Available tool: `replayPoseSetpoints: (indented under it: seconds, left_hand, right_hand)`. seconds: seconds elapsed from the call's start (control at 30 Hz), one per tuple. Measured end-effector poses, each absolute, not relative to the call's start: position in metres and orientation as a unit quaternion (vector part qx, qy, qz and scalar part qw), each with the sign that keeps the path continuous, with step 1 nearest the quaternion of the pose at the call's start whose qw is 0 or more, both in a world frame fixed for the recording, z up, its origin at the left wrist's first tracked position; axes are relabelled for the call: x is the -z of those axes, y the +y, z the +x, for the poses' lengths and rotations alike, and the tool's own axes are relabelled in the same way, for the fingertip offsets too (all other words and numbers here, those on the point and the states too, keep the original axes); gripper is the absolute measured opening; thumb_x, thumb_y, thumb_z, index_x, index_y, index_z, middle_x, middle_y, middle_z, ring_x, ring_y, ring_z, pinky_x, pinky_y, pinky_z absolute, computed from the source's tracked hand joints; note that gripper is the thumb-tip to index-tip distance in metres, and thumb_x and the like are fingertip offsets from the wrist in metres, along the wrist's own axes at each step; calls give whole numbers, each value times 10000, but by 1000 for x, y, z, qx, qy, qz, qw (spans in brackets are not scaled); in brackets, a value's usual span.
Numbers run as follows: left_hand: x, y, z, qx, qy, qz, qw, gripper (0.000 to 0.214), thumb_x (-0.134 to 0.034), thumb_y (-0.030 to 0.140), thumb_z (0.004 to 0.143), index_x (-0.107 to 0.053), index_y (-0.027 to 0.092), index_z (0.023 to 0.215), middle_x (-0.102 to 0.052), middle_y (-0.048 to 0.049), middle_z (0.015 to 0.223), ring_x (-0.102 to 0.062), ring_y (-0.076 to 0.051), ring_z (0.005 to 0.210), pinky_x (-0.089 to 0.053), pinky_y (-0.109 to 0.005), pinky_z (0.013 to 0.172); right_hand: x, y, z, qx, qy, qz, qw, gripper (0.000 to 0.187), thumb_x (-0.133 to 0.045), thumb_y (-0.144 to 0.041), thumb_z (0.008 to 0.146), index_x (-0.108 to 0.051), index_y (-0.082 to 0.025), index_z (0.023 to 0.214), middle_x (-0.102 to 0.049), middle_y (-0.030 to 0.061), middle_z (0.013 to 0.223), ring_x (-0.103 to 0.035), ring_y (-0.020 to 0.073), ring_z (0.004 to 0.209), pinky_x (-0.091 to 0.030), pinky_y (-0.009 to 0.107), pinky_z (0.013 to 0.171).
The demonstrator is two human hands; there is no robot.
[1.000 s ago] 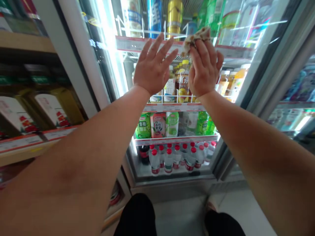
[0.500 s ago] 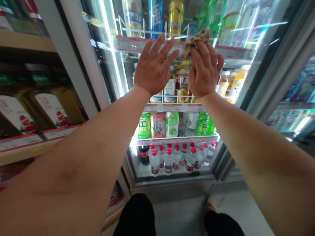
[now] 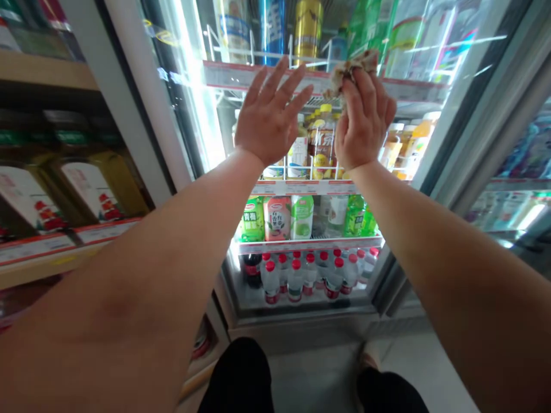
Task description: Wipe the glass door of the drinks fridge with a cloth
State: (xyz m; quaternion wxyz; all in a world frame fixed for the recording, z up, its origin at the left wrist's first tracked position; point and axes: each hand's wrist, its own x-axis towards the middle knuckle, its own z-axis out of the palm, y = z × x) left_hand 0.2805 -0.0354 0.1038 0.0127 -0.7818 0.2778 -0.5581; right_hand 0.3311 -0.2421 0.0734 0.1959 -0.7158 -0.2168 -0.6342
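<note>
Both my arms reach up to the glass door [image 3: 430, 97] of a lit drinks cooler. My left hand [image 3: 269, 117] is flat against the glass with its fingers spread and holds nothing. My right hand [image 3: 365, 123] is closed on a crumpled brownish cloth [image 3: 352, 67], which it presses to the glass just right of the left hand. Behind the glass, at the height of my hands, runs a red-edged shelf [image 3: 241, 74] with tall cans and bottles above it.
Lower cooler shelves hold green drink bottles [image 3: 301, 217] and red-capped water bottles [image 3: 310, 276]. Wooden shelves [image 3: 47, 74] with boxed goods stand to the left, a second cooler door [image 3: 516, 172] to the right. My dark trouser legs [image 3: 241, 378] and the grey floor are below.
My right hand with the cloth has shifted slightly up and to the right on the glass. The left hand has stayed flat in nearly the same place.
</note>
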Motion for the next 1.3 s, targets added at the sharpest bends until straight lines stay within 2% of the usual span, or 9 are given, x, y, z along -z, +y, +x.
replayPoseSetpoints:
  seconds: [0.17,0.27,0.47,0.57,0.67,0.8,1.0,1.17,1.3]
  left_hand:
    - [-103,-33,286,566,285,-774,17,682,-464,375,862,-396,510,1527,-310,246,1585,-106,-173,1582,-45,-458,1349]
    - [-103,-32,289,562,273,-780,30,619,-396,364,921,-415,414,1538,-248,218,1624,-67,-167,1587,-8,-500,1353]
    - [-102,-34,287,595,260,-755,86,604,-405,232,943,-450,347,1535,-272,149,1635,-177,-204,1573,-147,-529,1330]
    - [-104,-34,288,584,250,-768,77,589,-417,241,942,-461,332,1522,-273,144,1635,-175,-211,1573,-126,-575,1327]
    - [-105,-35,285,570,239,-782,76,603,-400,256,939,-447,358,1531,-255,147,1638,-149,-193,1578,-103,-527,1338]
    - [-105,-36,278,555,237,-794,72,620,-408,256,927,-458,301,1543,-249,108,1649,-123,-198,1582,-66,-482,1349]
    - [-105,-34,284,549,277,-788,16,624,-430,306,905,-461,469,1507,-219,229,1615,-123,-188,1580,-29,-464,1342]
    - [-105,-34,286,547,253,-798,25,622,-421,324,912,-447,409,1528,-199,233,1621,-94,-156,1583,-8,-445,1351]
    - [-105,-36,279,551,255,-794,34,641,-389,309,895,-469,410,1523,-211,228,1611,-121,-178,1579,-29,-439,1345]
  right_hand:
    - [-75,-240,338,673,-149,-688,227,561,-201,-308,997,-496,-306,1474,-397,-40,1605,-305,192,1528,-281,503,1243]
    - [-74,-241,338,674,-153,-686,227,558,-243,-295,983,-508,-261,1474,-400,-13,1604,-308,212,1530,-295,523,1234]
    - [-72,-242,333,653,-178,-708,201,565,-239,-309,987,-465,-341,1504,-371,-63,1618,-266,210,1552,-260,541,1267]
    - [-71,-242,332,643,-195,-716,192,579,-239,-314,982,-454,-332,1519,-347,-54,1631,-245,222,1564,-256,559,1274]
    - [-72,-242,331,635,-198,-718,206,579,-256,-327,969,-456,-364,1512,-358,-95,1619,-236,208,1565,-239,521,1291]
    - [-72,-242,330,641,-206,-710,206,585,-271,-292,963,-481,-286,1508,-366,-38,1621,-250,211,1559,-259,528,1284]
    - [-71,-243,331,643,-203,-713,193,580,-238,-307,983,-458,-325,1519,-357,-77,1624,-236,186,1562,-245,485,1288]
    - [-67,-246,330,616,-308,-721,78,553,-282,-331,1001,-459,-309,1524,-329,-80,1637,-196,173,1577,-263,494,1273]
    - [-68,-244,341,654,-254,-701,127,559,-277,-318,986,-475,-318,1509,-358,-84,1621,-254,167,1552,-271,482,1259]
